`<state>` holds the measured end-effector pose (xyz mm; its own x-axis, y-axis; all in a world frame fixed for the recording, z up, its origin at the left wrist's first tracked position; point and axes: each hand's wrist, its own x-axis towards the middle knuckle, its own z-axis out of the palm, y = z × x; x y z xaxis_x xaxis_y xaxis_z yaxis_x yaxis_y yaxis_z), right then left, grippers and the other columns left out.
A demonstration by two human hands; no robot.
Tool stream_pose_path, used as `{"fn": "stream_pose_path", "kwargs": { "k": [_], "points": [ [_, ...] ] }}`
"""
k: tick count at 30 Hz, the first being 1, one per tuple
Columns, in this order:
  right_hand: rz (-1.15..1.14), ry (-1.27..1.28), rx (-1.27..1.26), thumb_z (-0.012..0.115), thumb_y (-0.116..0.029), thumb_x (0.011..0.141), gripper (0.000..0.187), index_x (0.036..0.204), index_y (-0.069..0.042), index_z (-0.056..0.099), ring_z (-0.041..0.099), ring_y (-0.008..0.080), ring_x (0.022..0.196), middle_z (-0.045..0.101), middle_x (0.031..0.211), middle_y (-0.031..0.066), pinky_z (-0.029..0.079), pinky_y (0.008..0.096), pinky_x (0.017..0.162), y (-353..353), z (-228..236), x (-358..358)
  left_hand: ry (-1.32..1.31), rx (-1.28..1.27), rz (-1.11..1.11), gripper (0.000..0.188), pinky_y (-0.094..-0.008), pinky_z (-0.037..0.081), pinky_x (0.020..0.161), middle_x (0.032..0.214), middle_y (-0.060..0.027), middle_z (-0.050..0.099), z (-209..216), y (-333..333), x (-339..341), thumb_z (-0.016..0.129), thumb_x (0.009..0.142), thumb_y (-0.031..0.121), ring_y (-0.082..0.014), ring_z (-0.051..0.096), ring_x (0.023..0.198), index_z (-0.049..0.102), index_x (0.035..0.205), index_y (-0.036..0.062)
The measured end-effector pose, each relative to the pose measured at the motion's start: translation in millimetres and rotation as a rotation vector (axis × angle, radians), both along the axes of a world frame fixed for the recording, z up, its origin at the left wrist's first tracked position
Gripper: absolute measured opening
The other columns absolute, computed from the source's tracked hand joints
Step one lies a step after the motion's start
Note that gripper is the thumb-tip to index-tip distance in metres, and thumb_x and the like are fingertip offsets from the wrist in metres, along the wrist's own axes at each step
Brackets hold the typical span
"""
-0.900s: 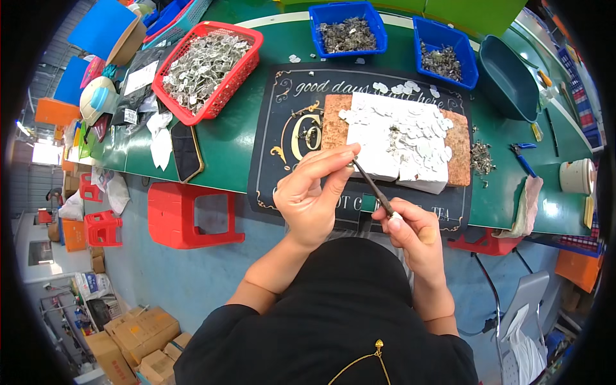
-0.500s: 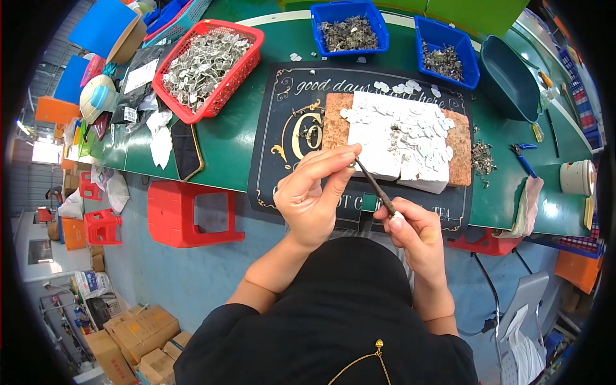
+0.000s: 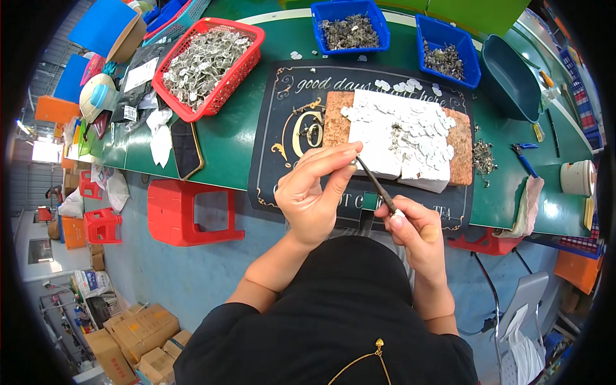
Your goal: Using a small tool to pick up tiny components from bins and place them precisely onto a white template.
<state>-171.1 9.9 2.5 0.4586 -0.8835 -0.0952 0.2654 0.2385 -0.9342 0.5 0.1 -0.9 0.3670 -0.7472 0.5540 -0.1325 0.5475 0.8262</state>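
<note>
My left hand (image 3: 314, 196) pinches a tiny metal piece (image 3: 353, 163) between thumb and forefinger; most of it is hidden by the fingertips. In my right hand (image 3: 414, 228) are dark, slim tweezers (image 3: 378, 186), slanting up to the left, their tip at the left fingertips. Whether the tip grips the piece is too small to tell. Just beyond my hands lies a white block (image 3: 372, 144) in two parts, its right side covered with thin white flat pieces (image 3: 420, 138) and a few small metal bits. It rests on a reddish-brown brick (image 3: 337, 122).
A black printed mat (image 3: 269, 141) lies under the brick on the green table (image 3: 221, 141). Beyond stand a red basket (image 3: 250, 61) and two blue bins (image 3: 385, 45) (image 3: 473, 77) of metal parts. At right are loose metal parts (image 3: 482, 157), blue-handled pliers (image 3: 527, 160) and a cloth (image 3: 529, 205).
Almost nothing differs. Both hands stay in place, with the tweezers' tip still at the left fingertips; the view has shifted very slightly.
</note>
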Motion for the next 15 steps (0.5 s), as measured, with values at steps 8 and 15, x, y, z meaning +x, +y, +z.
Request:
{"fn": "stream_pose_path", "kwargs": {
  "k": [8, 15],
  "points": [
    [0.010, 0.016, 0.016, 0.055, -0.004, 0.086, 0.025, 0.110, 0.005, 0.056, 0.046, 0.0041, 0.067, 0.062, 0.093, 0.0110, 0.030, 0.0143, 0.047, -0.5, -0.4, -0.5, -0.101, -0.005, 0.036, 0.022, -0.0295, 0.047, 0.078, 0.094, -0.0147, 0.067, 1.0, -0.8, 1.3, 0.064, 0.072, -0.011, -0.0216, 0.063, 0.088, 0.064, 0.093, -0.0021],
    [0.133, 0.014, 0.142, 0.054, -0.011, 0.087, 0.024, 0.101, 0.008, 0.057, 0.036, 0.0015, 0.057, 0.053, 0.075, 0.0042, 0.023, 0.0146, 0.045, -4.6, 4.6, -4.7, 0.582, 0.213, -0.580, 0.033, -0.0368, 0.047, 0.082, 0.100, -0.0209, 0.062, 2.9, -2.0, 9.3, 0.058, 0.087, 0.017, -0.0265, 0.061, 0.090, 0.054, 0.110, -0.0069]
  ]
}}
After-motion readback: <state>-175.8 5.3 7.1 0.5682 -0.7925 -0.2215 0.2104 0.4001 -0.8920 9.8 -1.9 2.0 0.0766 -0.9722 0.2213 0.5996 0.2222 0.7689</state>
